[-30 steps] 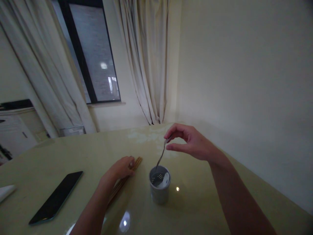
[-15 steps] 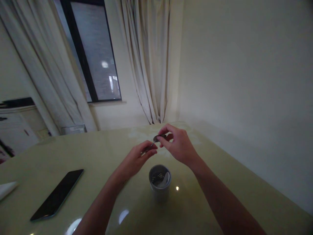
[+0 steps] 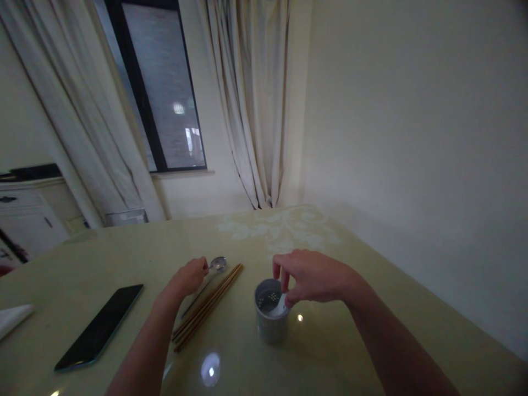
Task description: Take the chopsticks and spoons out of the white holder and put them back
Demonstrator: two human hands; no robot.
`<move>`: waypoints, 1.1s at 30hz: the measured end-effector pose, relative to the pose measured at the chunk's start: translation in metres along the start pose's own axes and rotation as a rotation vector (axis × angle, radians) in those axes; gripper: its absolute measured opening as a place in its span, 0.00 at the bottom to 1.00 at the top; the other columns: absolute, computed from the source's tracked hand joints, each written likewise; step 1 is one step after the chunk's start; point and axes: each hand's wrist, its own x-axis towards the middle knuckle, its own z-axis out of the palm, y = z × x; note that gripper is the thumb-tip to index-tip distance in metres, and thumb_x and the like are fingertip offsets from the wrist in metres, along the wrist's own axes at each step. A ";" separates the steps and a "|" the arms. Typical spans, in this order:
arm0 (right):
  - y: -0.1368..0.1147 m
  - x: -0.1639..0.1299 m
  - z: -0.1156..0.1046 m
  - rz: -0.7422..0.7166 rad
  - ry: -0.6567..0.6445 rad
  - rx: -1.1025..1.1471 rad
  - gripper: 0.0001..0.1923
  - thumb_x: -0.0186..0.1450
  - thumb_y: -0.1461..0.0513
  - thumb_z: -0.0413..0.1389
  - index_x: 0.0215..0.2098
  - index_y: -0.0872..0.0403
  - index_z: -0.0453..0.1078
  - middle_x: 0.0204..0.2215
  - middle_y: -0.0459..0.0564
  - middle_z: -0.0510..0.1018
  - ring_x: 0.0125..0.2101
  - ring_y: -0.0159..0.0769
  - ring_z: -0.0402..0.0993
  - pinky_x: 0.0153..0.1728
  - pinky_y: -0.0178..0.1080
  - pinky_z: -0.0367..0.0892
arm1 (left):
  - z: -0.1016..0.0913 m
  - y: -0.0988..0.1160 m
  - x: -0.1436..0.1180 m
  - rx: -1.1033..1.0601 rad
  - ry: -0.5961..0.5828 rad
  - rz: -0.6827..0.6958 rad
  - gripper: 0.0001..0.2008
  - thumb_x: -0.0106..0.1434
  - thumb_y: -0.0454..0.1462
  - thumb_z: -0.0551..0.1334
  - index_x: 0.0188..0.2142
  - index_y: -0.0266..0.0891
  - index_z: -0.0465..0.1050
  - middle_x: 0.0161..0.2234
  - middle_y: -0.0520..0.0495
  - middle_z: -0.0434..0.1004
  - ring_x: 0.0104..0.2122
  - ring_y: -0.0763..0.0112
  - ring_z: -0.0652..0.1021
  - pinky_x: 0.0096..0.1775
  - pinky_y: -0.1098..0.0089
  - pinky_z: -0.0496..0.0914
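My left hand [image 3: 192,276] is closed around the handle of a metal spoon [image 3: 218,264], whose shiny bowl points away to the right, low over the table. A bundle of several wooden chopsticks [image 3: 208,308] lies slantwise just right of that hand. A thin metal handle [image 3: 198,297] runs between the hand and the chopsticks; whether it belongs to the spoon I cannot tell. My right hand [image 3: 315,275] reaches over a grey cup [image 3: 270,330] with holes in its bottom. Its thumb and fingers pinch the end of a white spoon [image 3: 278,309] leaning inside the cup.
A dark phone or tablet [image 3: 99,327] lies on the glossy table [image 3: 330,352] at left. Something white [image 3: 14,320] lies at the far left edge. A wall [image 3: 412,165] borders the table on the right; curtains [image 3: 251,110] hang behind it.
My hands have parted. The left went down and left with the metal spoon, uncovering the chopsticks. My right hand came down to the cup and now holds the white spoon.
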 end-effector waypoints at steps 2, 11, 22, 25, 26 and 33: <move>0.000 0.004 0.004 0.038 -0.025 -0.011 0.19 0.57 0.63 0.72 0.45 0.51 0.75 0.35 0.45 0.88 0.38 0.43 0.82 0.33 0.36 0.62 | 0.009 -0.010 0.004 0.029 -0.006 -0.035 0.08 0.70 0.34 0.57 0.40 0.38 0.76 0.44 0.37 0.84 0.43 0.59 0.81 0.41 0.68 0.67; 0.007 0.015 0.010 -0.072 -0.111 0.112 0.16 0.58 0.67 0.67 0.44 0.52 0.75 0.32 0.43 0.87 0.33 0.36 0.82 0.32 0.34 0.62 | 0.023 -0.035 0.012 0.083 -0.008 -0.145 0.09 0.70 0.36 0.58 0.41 0.40 0.79 0.45 0.37 0.85 0.44 0.57 0.83 0.39 0.67 0.68; 0.010 0.017 0.010 -0.079 -0.078 0.145 0.17 0.59 0.69 0.66 0.45 0.52 0.74 0.33 0.44 0.86 0.36 0.37 0.80 0.33 0.33 0.62 | 0.012 -0.024 0.003 0.049 -0.014 -0.125 0.04 0.61 0.35 0.65 0.37 0.41 0.79 0.43 0.39 0.85 0.42 0.57 0.82 0.39 0.67 0.68; 0.009 0.017 0.010 -0.095 -0.045 0.111 0.15 0.60 0.69 0.65 0.45 0.52 0.75 0.34 0.45 0.85 0.34 0.36 0.78 0.32 0.33 0.61 | 0.006 -0.012 0.003 0.019 0.010 -0.069 0.05 0.63 0.36 0.63 0.35 0.40 0.78 0.42 0.38 0.84 0.42 0.57 0.82 0.40 0.66 0.68; 0.008 0.017 0.010 -0.106 -0.025 0.099 0.15 0.60 0.69 0.64 0.45 0.52 0.75 0.35 0.46 0.84 0.34 0.36 0.77 0.32 0.33 0.61 | 0.005 -0.006 0.003 0.001 0.018 -0.034 0.06 0.64 0.37 0.62 0.36 0.39 0.78 0.42 0.38 0.84 0.42 0.58 0.81 0.40 0.67 0.68; 0.001 0.007 -0.005 -0.174 0.175 0.189 0.12 0.63 0.70 0.59 0.45 0.53 0.73 0.34 0.45 0.79 0.32 0.33 0.73 0.32 0.33 0.63 | 0.012 0.037 0.001 -0.148 -0.081 0.218 0.09 0.54 0.38 0.68 0.35 0.41 0.75 0.38 0.48 0.81 0.38 0.64 0.78 0.37 0.71 0.66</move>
